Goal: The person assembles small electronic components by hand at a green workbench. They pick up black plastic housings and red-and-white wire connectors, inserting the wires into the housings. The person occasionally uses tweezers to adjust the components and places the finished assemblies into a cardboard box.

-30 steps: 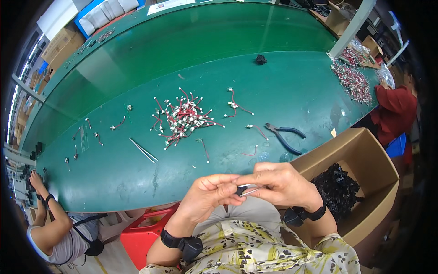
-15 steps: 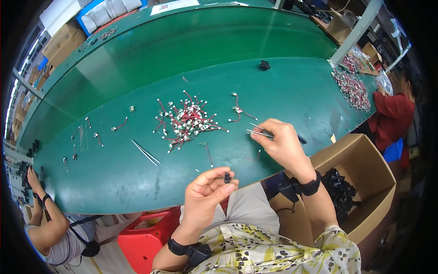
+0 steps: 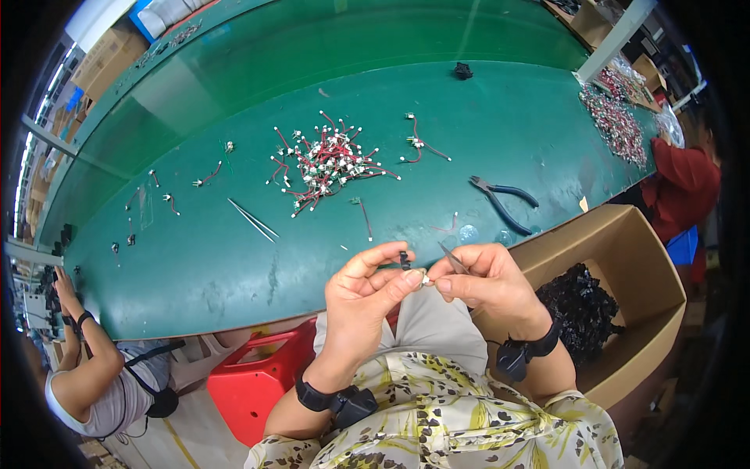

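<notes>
Worktable, green, one [image 3: 195,270]: runs beneath the wire pile and out to both sides of it.
Cardboard box, one [image 3: 634,270]: nearer the wearer than the wire pile and to its right; holds one heap of black pieces [image 3: 580,309], too many to count.
Stool, red, one [image 3: 250,391]: nearer the wearer than the wire pile, to its left.
Wire pile, one [image 3: 332,160]: red leads with white ends, overlapping, not countable.
Hands, two, both nearer the wearer than the wire pile: left hand [image 3: 359,293], thumb and fingers pinched on the black part; right hand [image 3: 496,277], closed on the held tweezers.
Cutting pliers, dark-handled, one [image 3: 490,188]: right of the wire pile, jaws toward it.
Tweezers, two: loose tweezers [image 3: 254,220] left of the wire pile and nearer the wearer; held tweezers [image 3: 453,259].
Black part, one [image 3: 405,260]: on the wearer's side of the wire pile.
White connector, one [image 3: 425,280]: between both hands' fingertips, below the wire pile; which hand bears it cannot be told.
</notes>
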`<action>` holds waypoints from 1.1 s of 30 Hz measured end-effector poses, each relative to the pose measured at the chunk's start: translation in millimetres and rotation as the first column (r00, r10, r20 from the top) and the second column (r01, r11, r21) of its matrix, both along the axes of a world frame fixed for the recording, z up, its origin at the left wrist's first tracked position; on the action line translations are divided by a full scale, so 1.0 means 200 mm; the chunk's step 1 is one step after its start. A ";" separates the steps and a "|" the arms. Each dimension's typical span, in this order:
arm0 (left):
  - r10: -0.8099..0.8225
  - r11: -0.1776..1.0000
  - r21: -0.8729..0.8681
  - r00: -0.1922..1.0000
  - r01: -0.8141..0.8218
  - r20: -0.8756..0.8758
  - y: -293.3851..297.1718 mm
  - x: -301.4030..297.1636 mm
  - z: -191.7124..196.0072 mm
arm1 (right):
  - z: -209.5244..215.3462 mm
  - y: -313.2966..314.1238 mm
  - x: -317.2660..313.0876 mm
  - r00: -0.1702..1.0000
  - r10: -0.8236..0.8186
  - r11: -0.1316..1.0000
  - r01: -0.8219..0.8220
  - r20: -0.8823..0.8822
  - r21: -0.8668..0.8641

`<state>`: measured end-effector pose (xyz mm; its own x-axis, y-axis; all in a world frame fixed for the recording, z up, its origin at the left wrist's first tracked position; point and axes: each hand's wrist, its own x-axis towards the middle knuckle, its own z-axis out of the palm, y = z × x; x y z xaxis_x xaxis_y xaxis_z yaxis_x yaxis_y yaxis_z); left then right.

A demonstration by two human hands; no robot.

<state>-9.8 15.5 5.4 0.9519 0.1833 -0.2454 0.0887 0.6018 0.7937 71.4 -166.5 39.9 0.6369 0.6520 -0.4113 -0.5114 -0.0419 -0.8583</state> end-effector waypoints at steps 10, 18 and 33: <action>-0.095 0.984 -0.141 0.990 0.109 0.103 -0.02 -0.06 -0.03 | -0.01 0.03 -0.19 0.676 -0.184 0.956 0.293 0.714 -0.031; -0.224 0.862 -0.427 0.961 0.274 0.164 -0.03 -0.12 -0.07 | 0.01 0.00 -0.21 0.058 0.018 0.955 0.295 0.998 -0.034; -0.423 0.904 -0.052 0.905 0.425 0.044 0.04 -0.09 -0.05 | 0.03 -0.05 -0.17 -0.046 0.245 0.954 0.189 0.969 -0.232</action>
